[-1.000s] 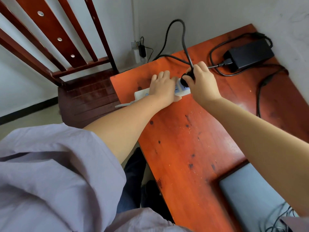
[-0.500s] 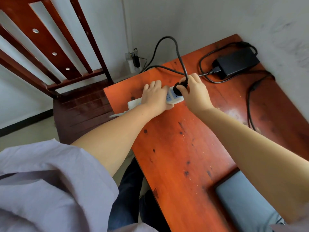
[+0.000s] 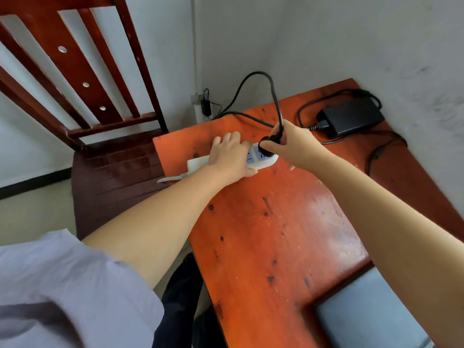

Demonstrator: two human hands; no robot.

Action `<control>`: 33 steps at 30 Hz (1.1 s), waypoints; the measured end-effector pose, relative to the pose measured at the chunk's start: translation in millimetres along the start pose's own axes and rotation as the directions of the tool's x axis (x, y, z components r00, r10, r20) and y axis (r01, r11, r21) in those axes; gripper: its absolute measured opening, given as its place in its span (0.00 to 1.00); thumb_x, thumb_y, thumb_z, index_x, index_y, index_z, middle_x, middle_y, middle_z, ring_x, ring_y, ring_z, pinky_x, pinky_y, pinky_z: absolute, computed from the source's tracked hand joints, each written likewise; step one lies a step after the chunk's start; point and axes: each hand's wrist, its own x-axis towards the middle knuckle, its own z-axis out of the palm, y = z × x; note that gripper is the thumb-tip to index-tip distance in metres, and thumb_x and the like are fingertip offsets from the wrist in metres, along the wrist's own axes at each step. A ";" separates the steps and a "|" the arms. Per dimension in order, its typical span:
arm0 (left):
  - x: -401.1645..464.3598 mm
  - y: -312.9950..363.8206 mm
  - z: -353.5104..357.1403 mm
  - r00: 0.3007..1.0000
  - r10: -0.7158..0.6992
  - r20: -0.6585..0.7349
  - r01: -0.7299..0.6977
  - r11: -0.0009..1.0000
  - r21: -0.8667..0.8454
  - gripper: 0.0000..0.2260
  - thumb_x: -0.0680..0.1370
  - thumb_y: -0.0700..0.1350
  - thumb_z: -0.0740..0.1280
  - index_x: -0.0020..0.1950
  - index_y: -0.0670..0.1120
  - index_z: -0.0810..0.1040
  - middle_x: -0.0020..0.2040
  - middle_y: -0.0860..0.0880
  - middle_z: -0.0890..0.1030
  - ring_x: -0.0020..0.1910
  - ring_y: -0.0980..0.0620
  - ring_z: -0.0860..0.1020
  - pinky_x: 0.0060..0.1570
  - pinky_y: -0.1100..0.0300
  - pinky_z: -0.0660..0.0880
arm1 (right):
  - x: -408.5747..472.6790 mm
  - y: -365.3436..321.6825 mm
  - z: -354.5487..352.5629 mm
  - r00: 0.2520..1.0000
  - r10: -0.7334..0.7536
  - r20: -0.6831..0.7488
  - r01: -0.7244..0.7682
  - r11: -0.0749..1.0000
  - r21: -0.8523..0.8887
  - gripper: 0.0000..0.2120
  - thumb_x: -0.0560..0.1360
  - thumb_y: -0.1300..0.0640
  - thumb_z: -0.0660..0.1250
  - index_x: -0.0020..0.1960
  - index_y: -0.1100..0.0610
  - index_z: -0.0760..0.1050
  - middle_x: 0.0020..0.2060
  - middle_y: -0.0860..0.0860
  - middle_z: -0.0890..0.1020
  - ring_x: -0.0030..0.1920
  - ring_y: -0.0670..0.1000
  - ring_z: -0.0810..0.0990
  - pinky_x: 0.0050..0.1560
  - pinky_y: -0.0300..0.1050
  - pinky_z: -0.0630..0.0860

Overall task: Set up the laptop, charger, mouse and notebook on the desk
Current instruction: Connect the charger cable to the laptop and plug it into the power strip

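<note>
Plugging in the charger at the far left of the scratched orange-red wooden desk (image 3: pixel 276 234). Left hand (image 3: pixel 229 156) pressed flat, fingers spread, on the white plastic power strip (image 3: pixel 198 164), apparently to stop it sliding under the push. Right hand (image 3: pixel 292 144) pinched shut on the round black plug (image 3: pixel 266 144), held over the strip's right-end socket; seated or not, cannot tell. Black power cable (image 3: pixel 271 91) arching up from the plug, slack, then back to the black rectangular charger brick (image 3: pixel 351 116) lying far right against the wall. Grey closed laptop (image 3: pixel 364 320) at the near right edge. Mouse and notebook out of view.
</note>
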 end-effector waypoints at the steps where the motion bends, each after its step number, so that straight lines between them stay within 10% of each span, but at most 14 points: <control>1: -0.5 0.0 1.4 1.000 -0.002 -0.006 0.002 1.000 0.001 0.28 0.69 0.62 0.68 0.65 0.50 0.70 0.59 0.46 0.72 0.60 0.45 0.69 0.59 0.52 0.63 | 1.6 -1.8 -1.3 1.000 -0.008 -0.010 0.008 0.999 -0.032 0.13 0.73 0.45 0.65 0.47 0.55 0.70 0.34 0.47 0.74 0.31 0.48 0.76 0.25 0.38 0.71; 16: 0.5 0.4 3.2 1.000 -0.004 0.017 0.005 0.999 -0.046 0.29 0.70 0.59 0.67 0.67 0.50 0.67 0.60 0.44 0.70 0.61 0.44 0.67 0.56 0.50 0.65 | 7.3 -2.8 6.9 0.910 -0.013 -0.414 0.113 0.969 0.219 0.07 0.72 0.57 0.64 0.36 0.52 0.70 0.28 0.42 0.73 0.28 0.34 0.71 0.31 0.23 0.66; 24: -29.6 -6.8 -39.3 0.983 0.109 0.148 -0.060 0.951 -0.302 0.24 0.69 0.57 0.69 0.62 0.50 0.69 0.51 0.48 0.77 0.51 0.44 0.75 0.42 0.55 0.70 | -12.6 0.2 -17.2 0.966 0.178 -0.186 -0.011 0.749 0.663 0.10 0.72 0.55 0.62 0.32 0.51 0.73 0.20 0.43 0.74 0.18 0.42 0.63 0.19 0.33 0.61; 33: -39.0 5.0 -86.3 0.961 0.193 0.198 -0.142 0.959 -0.246 0.16 0.66 0.60 0.68 0.49 0.55 0.72 0.35 0.55 0.74 0.38 0.50 0.75 0.30 0.60 0.65 | -27.3 6.7 -23.6 0.991 -0.017 0.134 -0.118 0.378 0.918 0.16 0.75 0.56 0.56 0.32 0.55 0.75 0.20 0.46 0.69 0.18 0.41 0.58 0.18 0.31 0.56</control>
